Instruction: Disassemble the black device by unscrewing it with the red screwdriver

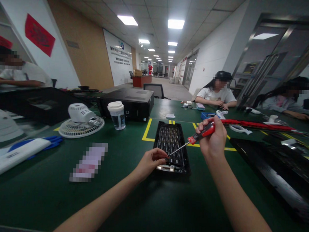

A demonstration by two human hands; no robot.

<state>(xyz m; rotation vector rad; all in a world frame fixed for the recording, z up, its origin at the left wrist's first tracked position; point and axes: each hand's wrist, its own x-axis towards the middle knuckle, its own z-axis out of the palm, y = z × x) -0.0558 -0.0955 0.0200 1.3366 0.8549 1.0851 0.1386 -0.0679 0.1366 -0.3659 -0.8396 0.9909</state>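
My right hand grips a red and black screwdriver, its shaft slanting down to the left. The tip reaches the fingertips of my left hand, which are pinched together over a black rectangular panel. Whatever those fingers hold is too small to make out. The panel lies on the green table, with rows of patterned openings along it and shiny metal pieces near its lower end.
Left of the panel are a lidded cup, a white fan part, a black case and a blurred pinkish item. Long dark panels lie at right. Persons sit at both sides.
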